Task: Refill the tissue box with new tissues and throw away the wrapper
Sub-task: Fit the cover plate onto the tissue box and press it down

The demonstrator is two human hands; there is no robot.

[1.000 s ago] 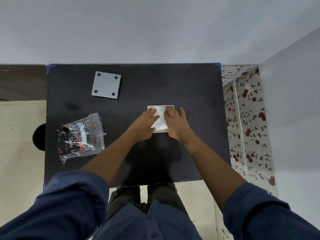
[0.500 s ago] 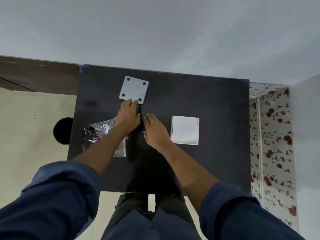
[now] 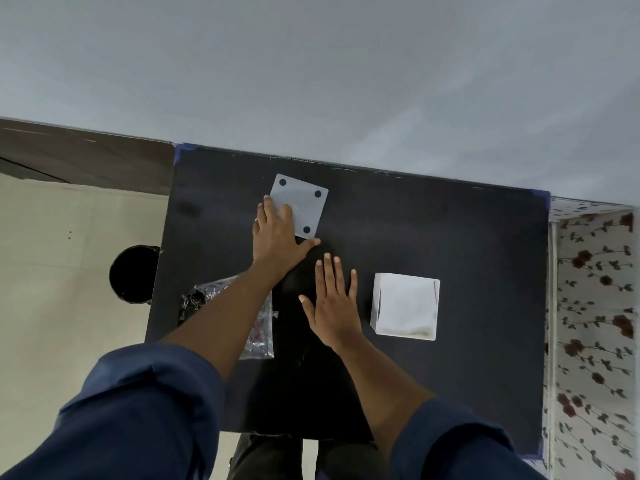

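Head cam, looking straight down at a black table (image 3: pixel 450 237). Left hand (image 3: pixel 277 233) is reaching to the far side and lying on the near-left corner of the grey square lid (image 3: pixel 303 206) (the one with dark round feet) — fingers flat on top, thumb along its near edge, so touching rather than clearly gripping. Right hand (image 3: pixel 334 303) is spread flat, fingers straight, holding nothing, just left of the white tissue box (image 3: pixel 405 306), which sits open-side up with tissues inside. The crinkly plastic wrapper (image 3: pixel 258 327) lies on the near-left of the table, mostly hidden under the left forearm.
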